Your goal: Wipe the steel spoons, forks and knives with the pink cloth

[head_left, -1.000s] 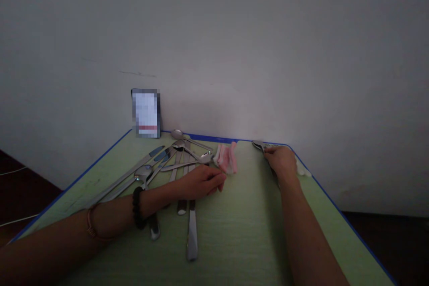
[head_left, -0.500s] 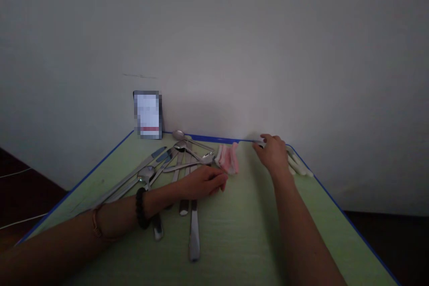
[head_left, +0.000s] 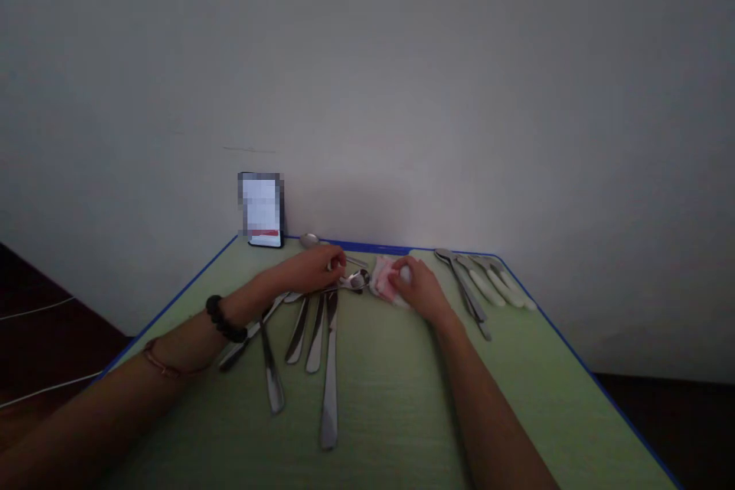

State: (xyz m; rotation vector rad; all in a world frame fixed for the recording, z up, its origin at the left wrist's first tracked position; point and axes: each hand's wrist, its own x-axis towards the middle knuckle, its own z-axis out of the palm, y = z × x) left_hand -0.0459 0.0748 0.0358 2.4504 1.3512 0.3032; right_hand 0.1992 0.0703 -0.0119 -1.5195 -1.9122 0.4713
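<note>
My left hand [head_left: 320, 268] reaches over a heap of metal cutlery, its fingers curled together; what they hold, if anything, is hidden. Just right of its fingertips lies a shiny metal spoon or fork head [head_left: 359, 279]. Another spoon [head_left: 310, 240] rests at the table's back edge behind that hand. Several knife-like handles [head_left: 329, 390] fan out towards me below it. My right hand [head_left: 422, 287] is closed, thumb and fingers pinching a small folded pink and white cloth [head_left: 382, 276].
To the right lie a dark metal spoon [head_left: 459, 276] and several white-handled utensils [head_left: 488, 289]. A phone [head_left: 262, 210] leans on the wall [head_left: 367, 92] at the back left. The green table [head_left: 390, 398] has a blue edge.
My right hand has moved left from the back right onto the cloth, uncovering a spoon beside the white-handled utensils. My left hand has shifted away from me and left, over the cutlery heap.
</note>
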